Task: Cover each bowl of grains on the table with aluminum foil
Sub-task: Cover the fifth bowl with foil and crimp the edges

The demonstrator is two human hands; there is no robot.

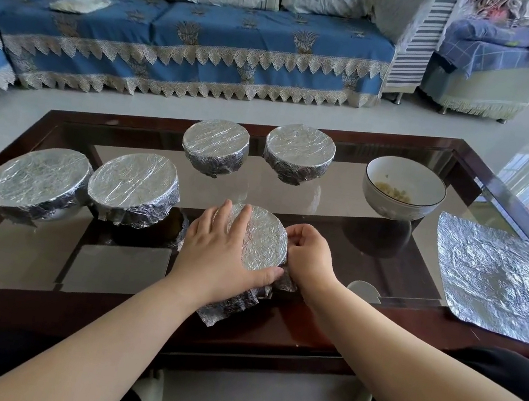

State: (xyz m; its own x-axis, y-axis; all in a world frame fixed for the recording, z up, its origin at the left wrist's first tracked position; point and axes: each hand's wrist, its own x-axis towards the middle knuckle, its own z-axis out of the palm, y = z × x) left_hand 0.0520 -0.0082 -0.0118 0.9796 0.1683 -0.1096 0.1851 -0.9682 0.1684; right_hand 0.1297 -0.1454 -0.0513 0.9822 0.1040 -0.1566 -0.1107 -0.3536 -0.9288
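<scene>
My left hand (224,246) lies flat on the foil over the near bowl (263,245); my right hand (307,259) pinches its edge. I should crimp tightly all round. Farther right wait the spare foil sheet (499,282) and the open bowl (403,187).

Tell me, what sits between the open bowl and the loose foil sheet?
Nothing. In the head view, only bare glass tabletop separates the open bowl from the foil sheet; they lie apart, not touching.
</scene>
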